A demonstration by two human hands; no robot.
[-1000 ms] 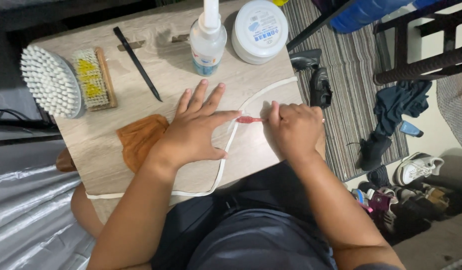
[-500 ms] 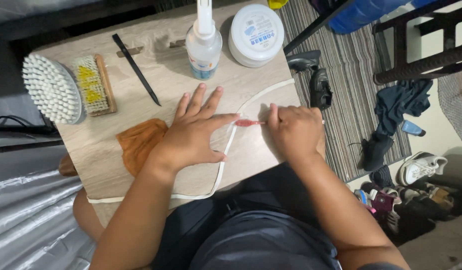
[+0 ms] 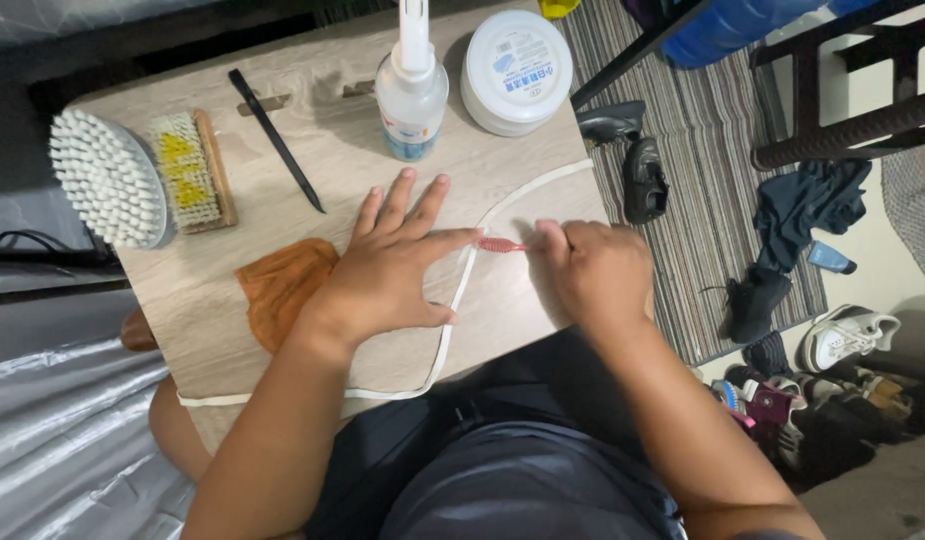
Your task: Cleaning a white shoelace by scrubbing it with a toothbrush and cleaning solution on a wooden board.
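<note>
My left hand (image 3: 388, 265) lies flat on the wooden table (image 3: 333, 130), fingers spread, pressing a long white shoelace (image 3: 453, 320) against the top. The forefinger reaches toward a small red brush (image 3: 501, 245). My right hand (image 3: 595, 268) is closed on the handle of that red brush, whose head touches the shoelace just right of my left fingertips. The lace curves from the table's right edge down to the near left edge.
An orange cloth (image 3: 283, 290) lies under my left wrist. At the back stand a pump bottle (image 3: 411, 90) and a round white tub (image 3: 516, 70). A white scrub brush (image 3: 108, 180), a wooden brush (image 3: 193, 170) and a black stick (image 3: 278, 140) lie left. Shoes (image 3: 638, 175) litter the striped rug.
Both hands stay in the same places on the shoelace. The view has shifted slightly; the red brush head has barely moved.
</note>
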